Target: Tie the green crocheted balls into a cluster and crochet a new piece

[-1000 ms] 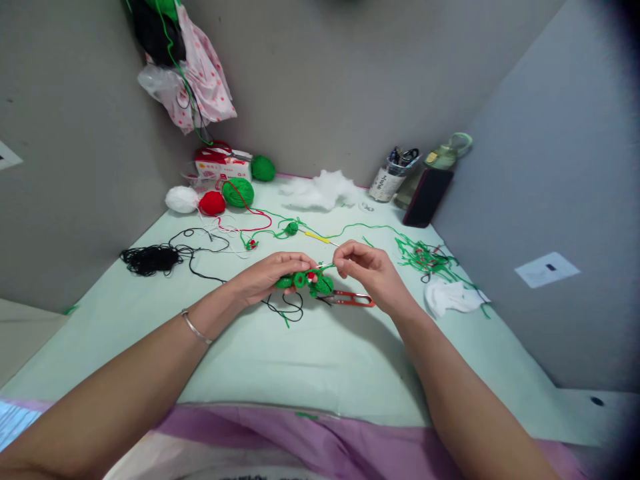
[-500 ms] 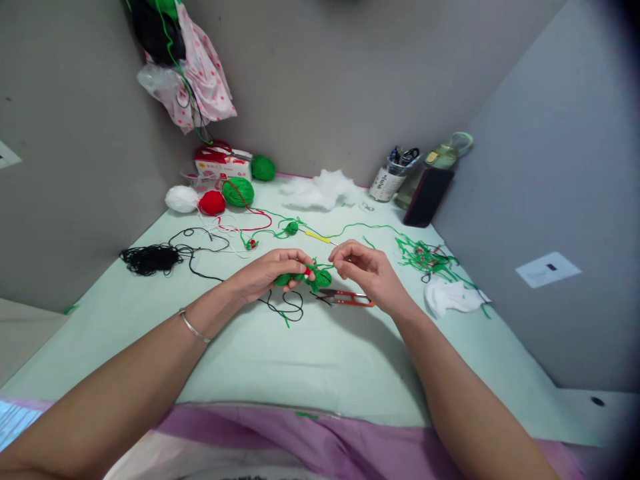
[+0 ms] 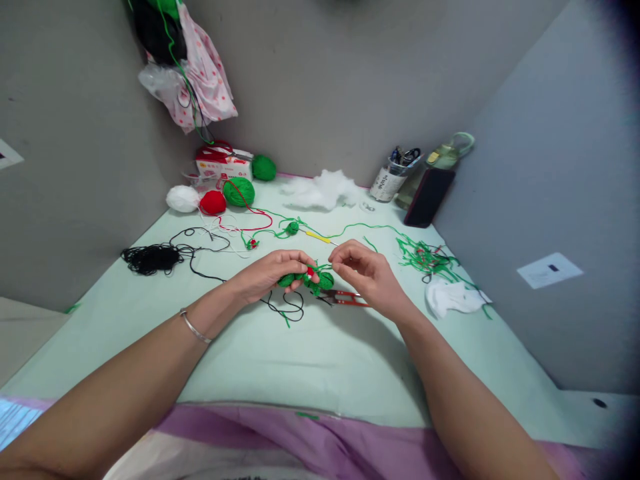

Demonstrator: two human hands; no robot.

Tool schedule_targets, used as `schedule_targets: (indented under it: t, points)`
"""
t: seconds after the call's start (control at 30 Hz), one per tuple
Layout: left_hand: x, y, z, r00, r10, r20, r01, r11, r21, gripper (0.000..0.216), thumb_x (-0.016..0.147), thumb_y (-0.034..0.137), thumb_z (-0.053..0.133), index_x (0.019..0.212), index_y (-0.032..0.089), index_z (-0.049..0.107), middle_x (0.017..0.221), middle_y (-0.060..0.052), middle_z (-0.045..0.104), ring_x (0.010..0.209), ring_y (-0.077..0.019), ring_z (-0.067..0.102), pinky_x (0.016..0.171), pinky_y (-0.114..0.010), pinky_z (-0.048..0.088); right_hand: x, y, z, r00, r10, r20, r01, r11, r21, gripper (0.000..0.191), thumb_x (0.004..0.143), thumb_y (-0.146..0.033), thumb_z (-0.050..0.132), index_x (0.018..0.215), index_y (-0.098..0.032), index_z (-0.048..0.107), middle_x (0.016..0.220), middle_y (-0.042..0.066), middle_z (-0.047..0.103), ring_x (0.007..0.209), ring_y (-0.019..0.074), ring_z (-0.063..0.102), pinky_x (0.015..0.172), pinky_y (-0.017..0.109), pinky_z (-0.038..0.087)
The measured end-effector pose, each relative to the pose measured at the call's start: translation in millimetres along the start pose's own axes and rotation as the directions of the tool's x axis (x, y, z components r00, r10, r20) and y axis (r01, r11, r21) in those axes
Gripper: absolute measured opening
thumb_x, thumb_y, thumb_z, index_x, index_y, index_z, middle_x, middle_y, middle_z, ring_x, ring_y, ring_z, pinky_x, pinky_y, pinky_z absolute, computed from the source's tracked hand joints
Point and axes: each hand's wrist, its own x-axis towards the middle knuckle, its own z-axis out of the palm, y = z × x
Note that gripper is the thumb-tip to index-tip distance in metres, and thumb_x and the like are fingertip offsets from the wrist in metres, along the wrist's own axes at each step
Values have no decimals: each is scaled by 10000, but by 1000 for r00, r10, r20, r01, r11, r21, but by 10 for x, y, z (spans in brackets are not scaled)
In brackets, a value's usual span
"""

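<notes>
My left hand [image 3: 267, 273] is closed around a small green crocheted piece [image 3: 309, 279] with a red and white spot, held just above the pale green table [image 3: 310, 353]. My right hand [image 3: 367, 273] is right beside it, fingers pinched on a thin green strand coming off the piece. Red thread snips [image 3: 347, 298] lie on the table directly under my right hand. A loop of black thread [image 3: 287, 309] lies below the piece.
At the back left sit white [image 3: 182, 198], red [image 3: 213, 202] and green [image 3: 239, 191] yarn balls, a red box [image 3: 220, 162] and black yarn [image 3: 149, 258]. White stuffing [image 3: 323, 189], a tool jar [image 3: 387, 179], a dark phone [image 3: 429, 197], green scraps [image 3: 425, 257] and a white cloth [image 3: 457, 298] are further right.
My hands have drawn a little closer together and the crocheted piece has turned slightly in my left hand. Everything on the table has stayed put.
</notes>
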Motion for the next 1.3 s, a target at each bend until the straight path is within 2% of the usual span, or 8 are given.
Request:
schedule_targets:
  t: [0.2,0.43,0.67,0.77,1.03,1.3]
  points:
    - [9,-14,-11,999,38,5,-38,999,-10,192,849,289,637,985,154,639,944,-64,711,598,-77,484,565,-229,380,5,-35,16,998,-32,-61,31,999,-25,128,904,-228,608,778,-207,613,877,48,600,821,180,561,727,330,448]
    - [14,-27,-19,998,59,10,-59,997,-49,189,866,281,655,1019,172,635,1009,-60,716,700,-99,575,682,-251,448,6,-42,30,995,7,-104,-6,1000,6,110,880,-217,620,771,-203,628,887,52,603,822,176,554,729,326,443]
    - [9,-1,3,994,107,17,-105,991,-87,176,863,244,697,1014,180,633,975,-35,733,808,-117,643,784,-248,454,39,36,63,976,189,-106,-158,956,249,90,797,-246,683,742,-184,649,832,19,608,684,124,495,657,289,412]
    - [1,7,11,991,127,32,-124,989,-83,195,862,251,710,1023,175,630,998,-50,741,833,-129,652,793,-254,446,47,74,72,969,229,-87,-192,930,314,113,782,-271,714,744,-179,661,803,14,619,666,121,485,658,287,413]
    - [16,-51,0,979,188,73,-182,980,-85,200,875,257,711,1040,173,635,1010,-61,745,856,-141,663,804,-258,445,45,160,102,973,218,-70,-180,917,357,189,775,-343,766,732,-177,686,792,18,636,695,132,507,669,285,418]
    - [30,-70,20,977,214,3,-213,974,-75,194,865,255,722,1024,170,650,955,-52,756,845,-152,672,804,-268,456,26,106,161,978,150,-146,-102,950,296,146,780,-293,770,702,-190,702,806,19,625,712,140,531,673,297,416]
